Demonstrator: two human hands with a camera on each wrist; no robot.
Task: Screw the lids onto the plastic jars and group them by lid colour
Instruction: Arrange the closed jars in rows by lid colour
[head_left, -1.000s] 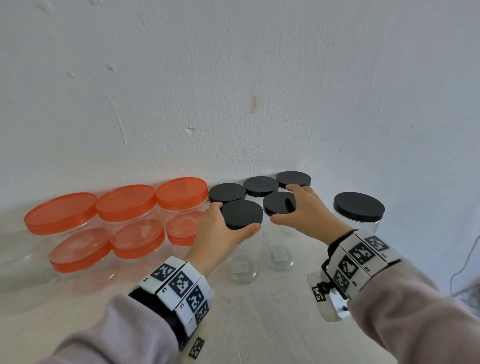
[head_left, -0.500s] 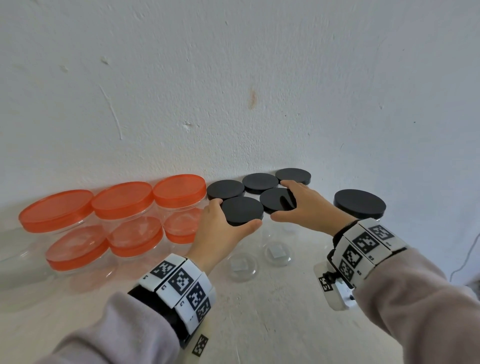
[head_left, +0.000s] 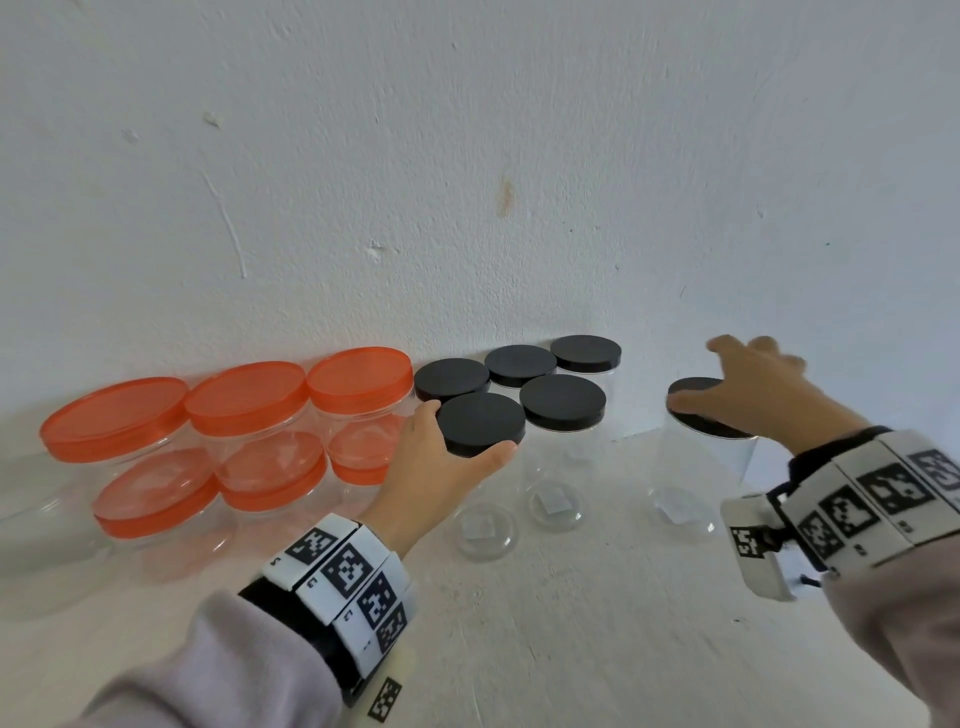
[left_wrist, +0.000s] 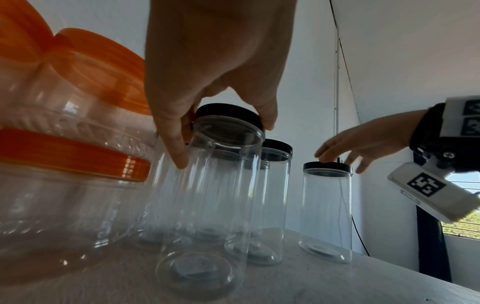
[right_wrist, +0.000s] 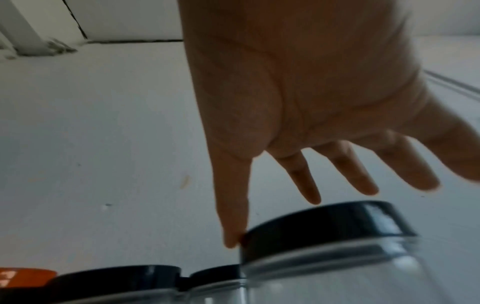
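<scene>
Head view: left hand (head_left: 431, 467) clasped round the lid of the front black-lidded jar (head_left: 480, 423), thumb on the near rim, fingers on the far side. Right hand (head_left: 748, 395) spread and slack over the lone black-lidded jar (head_left: 698, 410), thumb tip against its left rim, gripping nothing. Lone jar upright on the desk (head_left: 571, 623), apart to the right of the black group; orange-lidded jars (head_left: 249, 400) stacked on the left.

Left wrist view: fingers (left_wrist: 174, 144) and thumb pinching the front lid, jar standing vertical beneath.

Right wrist view: palm above the lone jar's lid (right_wrist: 324, 224), fingers splayed. Probably next: close downward on the lid directly below, then carry leftward; right hand clearly nearer.
</scene>
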